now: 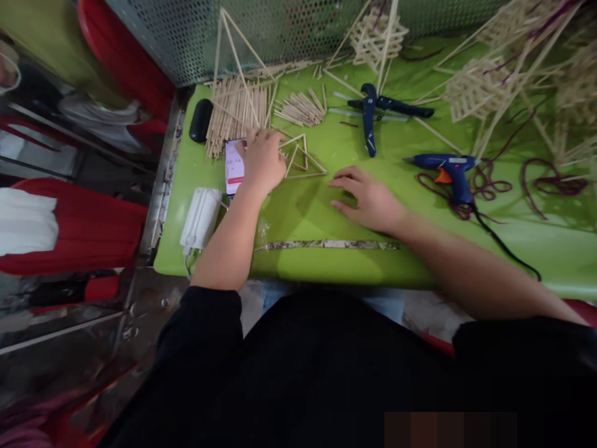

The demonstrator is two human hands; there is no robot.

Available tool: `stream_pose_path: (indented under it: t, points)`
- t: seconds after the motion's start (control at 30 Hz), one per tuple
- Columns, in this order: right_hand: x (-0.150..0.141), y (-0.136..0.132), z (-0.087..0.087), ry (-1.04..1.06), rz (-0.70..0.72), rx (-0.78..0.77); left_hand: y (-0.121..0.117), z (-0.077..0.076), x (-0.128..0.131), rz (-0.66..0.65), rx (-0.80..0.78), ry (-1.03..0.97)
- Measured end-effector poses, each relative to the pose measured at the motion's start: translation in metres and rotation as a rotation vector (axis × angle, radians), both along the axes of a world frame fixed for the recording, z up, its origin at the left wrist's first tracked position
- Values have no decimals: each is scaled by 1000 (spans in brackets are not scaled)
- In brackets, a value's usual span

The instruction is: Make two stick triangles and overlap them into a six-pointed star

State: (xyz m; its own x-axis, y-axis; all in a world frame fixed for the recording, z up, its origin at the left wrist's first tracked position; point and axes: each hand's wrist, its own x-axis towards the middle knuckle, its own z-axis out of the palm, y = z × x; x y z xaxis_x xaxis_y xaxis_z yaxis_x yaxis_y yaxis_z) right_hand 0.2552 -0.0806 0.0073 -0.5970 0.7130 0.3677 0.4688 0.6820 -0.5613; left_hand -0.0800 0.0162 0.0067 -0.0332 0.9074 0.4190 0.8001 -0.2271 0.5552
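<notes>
My left hand (262, 160) rests over the right edge of a phone (233, 167) with a lit screen, fingers bent down onto it. Just right of that hand lies a small pyramid frame of thin wooden sticks (301, 158). My right hand (368, 199) lies palm down on the green table (326, 214), fingers stretched out toward the frame and holding nothing. A long flat stick (326, 245) lies along the near edge between my arms.
Bundles of sticks (236, 112) and a smaller heap (301, 109) lie at the back. Two blue glue guns (375, 112) (448, 171) sit right of centre, with dark red cord (489, 186). Stick frameworks (485, 87) crowd the far right. A white mask (201, 218) and black case (201, 119) lie left.
</notes>
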Motion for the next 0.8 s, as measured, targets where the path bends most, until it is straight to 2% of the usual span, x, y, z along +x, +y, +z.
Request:
stream_pose_path:
  t: [0.13, 0.3, 0.47, 0.57, 0.67, 0.8]
  points:
    - [-15, 17, -5, -223, -78, 11, -9, 3, 9, -52, -141, 259]
    - [-27, 29, -1, -301, -114, -11, -19, 14, 15, -167, -187, 304]
    - [-23, 29, 1, -264, -173, -43, -21, 19, 12, -160, -173, 160]
    - [-23, 30, 0, -186, -201, -80, -26, 23, 12, -228, -147, -11]
    - [-25, 32, -2, -33, -201, -205, -33, 25, 15, -304, -105, -173]
    - [-29, 33, -2, 140, -218, -365, -42, 23, 24, -334, -129, -297]
